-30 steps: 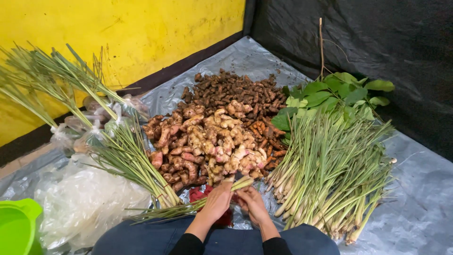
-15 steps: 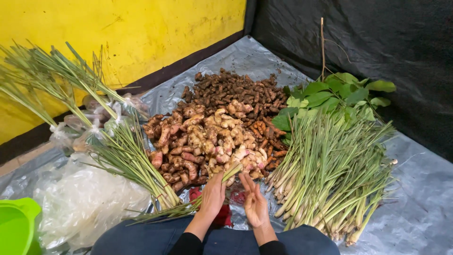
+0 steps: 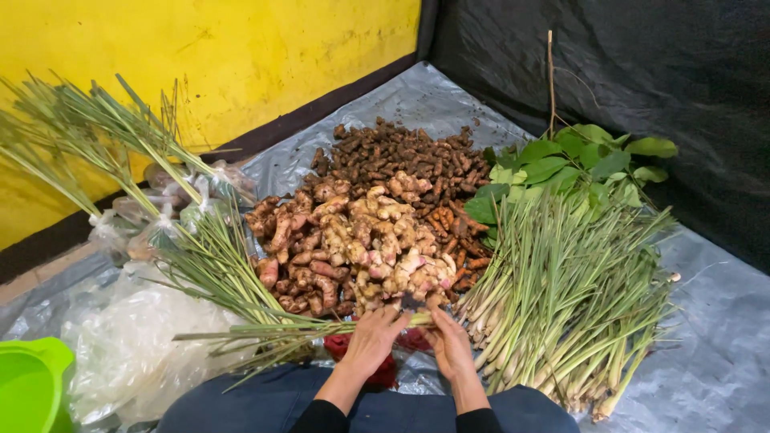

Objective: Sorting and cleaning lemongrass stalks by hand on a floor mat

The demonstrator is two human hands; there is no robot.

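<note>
My left hand [image 3: 370, 341] and my right hand [image 3: 451, 345] meet low in the middle, just in front of a pile of pale and reddish rhizomes [image 3: 361, 244]. Both hold the thick end of one lemongrass stalk [image 3: 273, 330], which lies sideways with its green leaves trailing left. A red cloth or bag [image 3: 345, 346] shows under the left hand. A big heap of lemongrass stalks [image 3: 569, 297] lies right of my right hand, cut ends toward me.
Small dark brown roots [image 3: 401, 156] lie piled behind the rhizomes. Green leafy sprigs [image 3: 577, 164] sit at the back right. More lemongrass [image 3: 160, 208] and clear plastic bags [image 3: 128, 345] lie left, with a green plastic tub [image 3: 28, 389] in the corner. Grey sheeting [image 3: 722, 353] covers the floor.
The stalk was tilted up between my hands half a second ago; now it lies level again. My right hand has come back in beside the left at its thick end.
</note>
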